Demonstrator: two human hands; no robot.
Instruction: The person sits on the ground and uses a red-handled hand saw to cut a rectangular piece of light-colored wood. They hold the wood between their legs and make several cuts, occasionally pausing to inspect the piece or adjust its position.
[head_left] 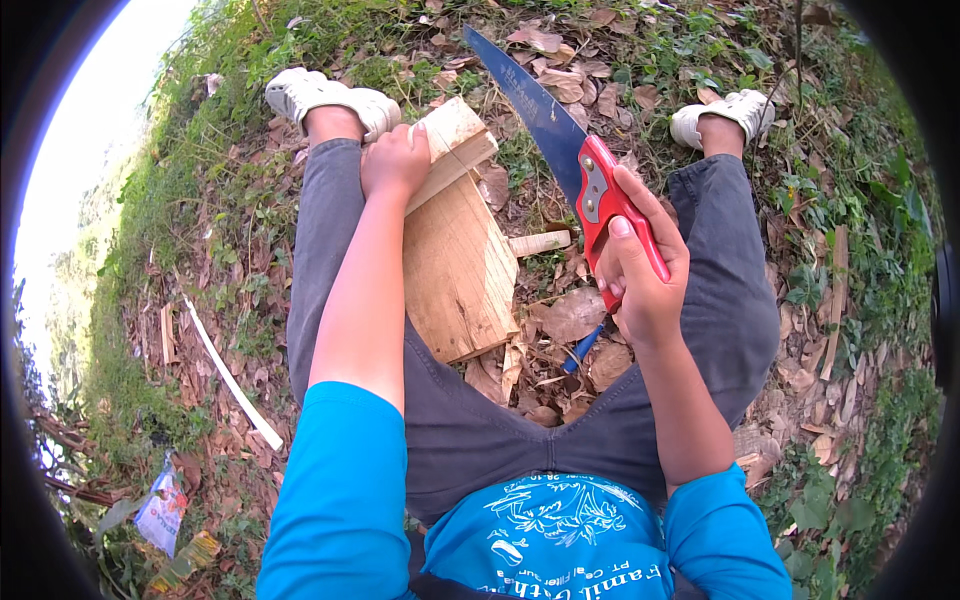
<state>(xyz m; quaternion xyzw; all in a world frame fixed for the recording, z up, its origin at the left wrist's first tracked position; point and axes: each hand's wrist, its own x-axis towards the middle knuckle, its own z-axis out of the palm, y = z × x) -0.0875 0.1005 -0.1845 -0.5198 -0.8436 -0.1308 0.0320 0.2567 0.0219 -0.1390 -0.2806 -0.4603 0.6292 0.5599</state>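
Observation:
My right hand (645, 265) is closed around the red handle of a hand saw (540, 115). Its dark blue blade slants up and to the left, apart from the wood. On the left, my left hand (396, 165) grips a pale wooden block (455, 130) near its left end. A thin dark line crosses the block's top. The block rests across a wide wooden board (455, 270) that lies between my legs. Beneath the board's right edge a narrow wood piece (540, 243) sticks out.
A small blue tool or pen-like object (583, 350) lies among dry leaves between my legs. Further left are a long pale strip (232, 375) and a plastic packet (162, 510). Another wood strip (837, 300) lies at the right. Grass and leaves cover the ground.

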